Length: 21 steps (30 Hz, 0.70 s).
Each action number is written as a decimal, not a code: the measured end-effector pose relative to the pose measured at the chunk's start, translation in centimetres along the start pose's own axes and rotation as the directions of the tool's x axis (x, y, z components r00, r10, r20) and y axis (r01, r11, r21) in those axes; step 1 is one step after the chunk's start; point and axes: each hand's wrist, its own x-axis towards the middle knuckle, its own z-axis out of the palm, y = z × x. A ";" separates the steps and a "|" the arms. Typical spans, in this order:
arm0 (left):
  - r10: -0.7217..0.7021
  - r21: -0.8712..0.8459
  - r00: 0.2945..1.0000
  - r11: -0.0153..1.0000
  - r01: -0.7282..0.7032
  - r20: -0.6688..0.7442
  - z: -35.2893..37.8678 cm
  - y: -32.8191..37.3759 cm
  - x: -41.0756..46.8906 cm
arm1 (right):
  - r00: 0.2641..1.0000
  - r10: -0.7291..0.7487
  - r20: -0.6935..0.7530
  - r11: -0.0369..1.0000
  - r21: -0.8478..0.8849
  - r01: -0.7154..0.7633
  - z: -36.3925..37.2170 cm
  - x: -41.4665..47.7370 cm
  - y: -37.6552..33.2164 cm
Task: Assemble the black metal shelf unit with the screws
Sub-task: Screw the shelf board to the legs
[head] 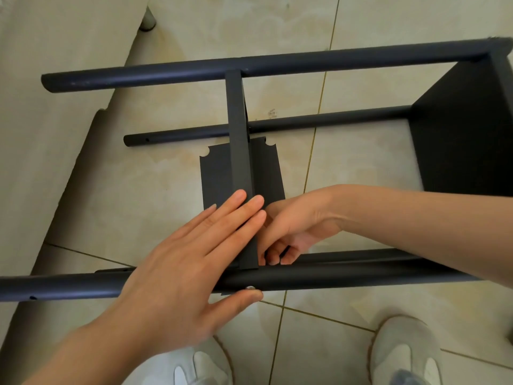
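At the near tube (361,276), the left hand (177,262) presses flat, fingers straight, on the shelf (238,151), thumb beside a screw (251,287); the right hand (297,226) curls against the shelf, whether gripping I cannot tell

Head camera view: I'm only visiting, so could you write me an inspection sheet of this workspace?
Surface: tiled floor, pale, with grout lines.
Job's things: black shelf unit lying on its side; middle shelf edge-on between the poles; a screw in the near pole; flat black panel on the floor under the frame.
Clutter: beige sheet at left.
Grippers: left hand flat on the middle shelf, thumb by the screw; right hand curled at the shelf's edge, contents hidden.
Cables: nothing seen.
Surroundings: a furniture leg, two grey shoes.
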 end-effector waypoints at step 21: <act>-0.005 0.007 1.000 1.000 0.005 -0.006 0.1 -0.1 -0.2 | 0.999 0.020 -0.041 0.999 -0.040 -0.022 0.3 0.6 -0.2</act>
